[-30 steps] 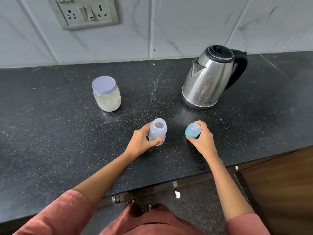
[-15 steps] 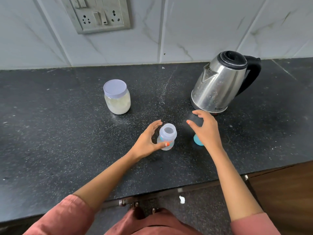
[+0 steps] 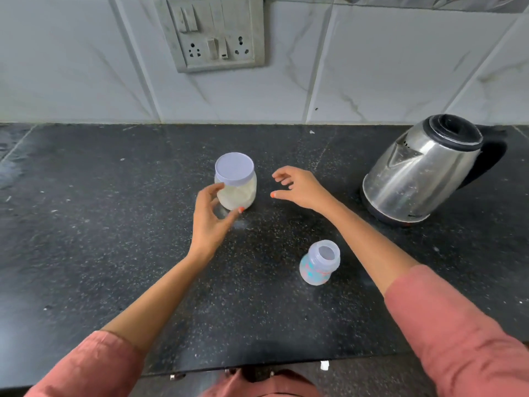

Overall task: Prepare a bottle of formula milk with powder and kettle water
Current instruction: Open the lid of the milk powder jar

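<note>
Surfaces in front of you
Your kettle (image 3: pixel 423 181) is shiny metal, the bottle (image 3: pixel 316 270) cloudy plastic, the counter (image 3: pixel 114 239) speckled dark stone, smooth.

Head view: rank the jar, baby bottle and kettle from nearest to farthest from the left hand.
1. Jar, right at the left hand's fingertips, just behind it.
2. Baby bottle, uncapped, to the hand's right and nearer the person.
3. Kettle, far right, at the back.

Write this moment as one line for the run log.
left grip: cupping powder jar, hold unclear | right grip: open, beside jar | baby bottle: uncapped, upright | electric kettle: untouched
</note>
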Demonstrator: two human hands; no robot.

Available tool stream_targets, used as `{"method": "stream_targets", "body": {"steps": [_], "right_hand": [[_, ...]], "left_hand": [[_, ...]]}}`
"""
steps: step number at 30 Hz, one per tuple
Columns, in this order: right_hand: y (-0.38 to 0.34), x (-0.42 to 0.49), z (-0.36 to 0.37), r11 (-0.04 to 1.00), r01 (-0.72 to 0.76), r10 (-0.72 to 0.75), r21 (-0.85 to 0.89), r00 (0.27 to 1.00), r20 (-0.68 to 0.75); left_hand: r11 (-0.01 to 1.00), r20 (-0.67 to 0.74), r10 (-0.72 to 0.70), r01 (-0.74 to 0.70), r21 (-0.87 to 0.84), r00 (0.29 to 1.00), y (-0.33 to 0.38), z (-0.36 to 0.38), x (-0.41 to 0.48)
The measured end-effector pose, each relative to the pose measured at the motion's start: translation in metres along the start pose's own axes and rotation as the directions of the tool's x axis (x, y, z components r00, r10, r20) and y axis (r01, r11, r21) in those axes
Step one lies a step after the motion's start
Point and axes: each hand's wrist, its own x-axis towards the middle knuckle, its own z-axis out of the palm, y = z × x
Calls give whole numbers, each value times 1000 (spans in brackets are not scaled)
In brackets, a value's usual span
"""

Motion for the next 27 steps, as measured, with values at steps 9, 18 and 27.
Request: {"method": "stream_targets", "body": {"steps": [9,18,27], "right_hand": [[-15,53,24,1000,-8,6,7,966,257],[-17,53,33,992,-14,-16,124,971,238],[-30,16,18,993,31,-55,116,977,207]], "left_hand": [[988,220,-133,112,106,966,-28,-5,49],[987,179,-148,135,87,973,-20,-4,53],[993,215,-84,64,97,973,7,-13,33]]}}
